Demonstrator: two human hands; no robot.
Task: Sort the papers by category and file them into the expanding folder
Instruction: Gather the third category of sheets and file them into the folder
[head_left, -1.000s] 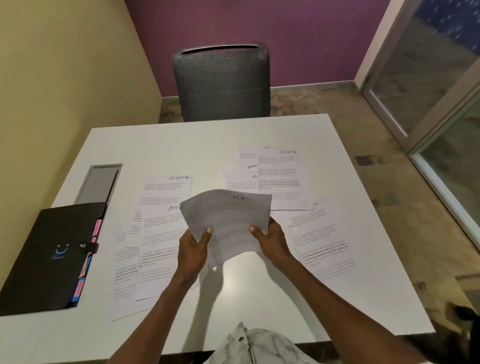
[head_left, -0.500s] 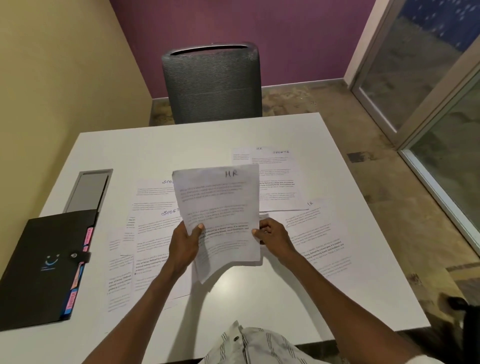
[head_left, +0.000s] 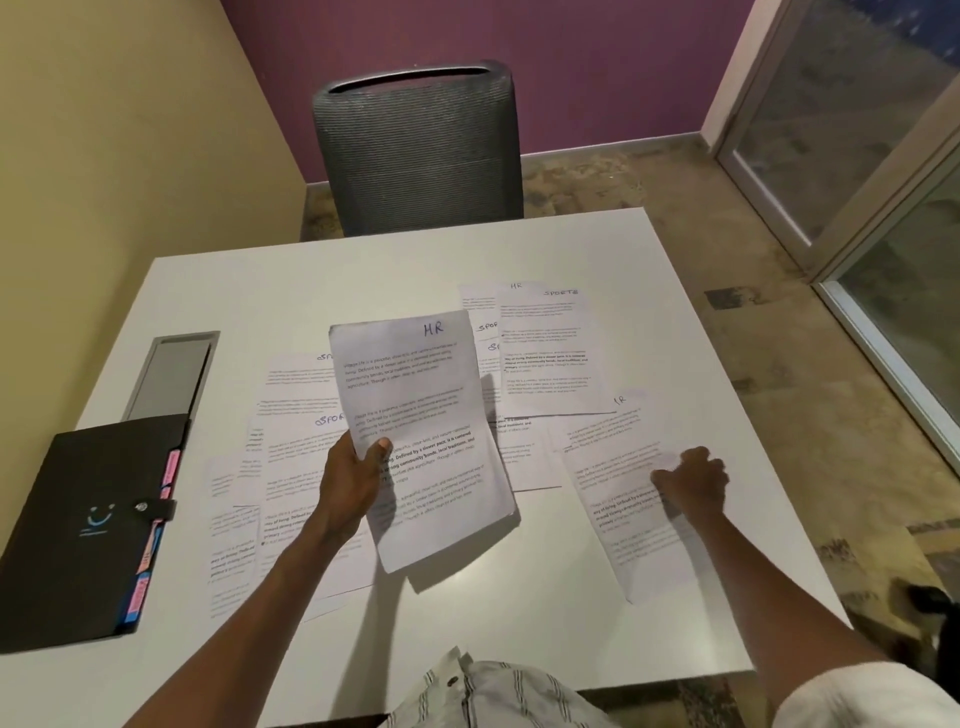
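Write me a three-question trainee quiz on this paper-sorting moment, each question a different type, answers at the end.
1. True or false: the expanding folder is lying closed on the white table.
2. Multiple choice: what is handwritten at the top of the sheets held in the left hand? A) SPORTS B) HR C) nothing
3. Fill in: the right hand reaches down onto a loose sheet that lies to the ____ of the held sheets.

Key: 1 true; 2 B; 3 right
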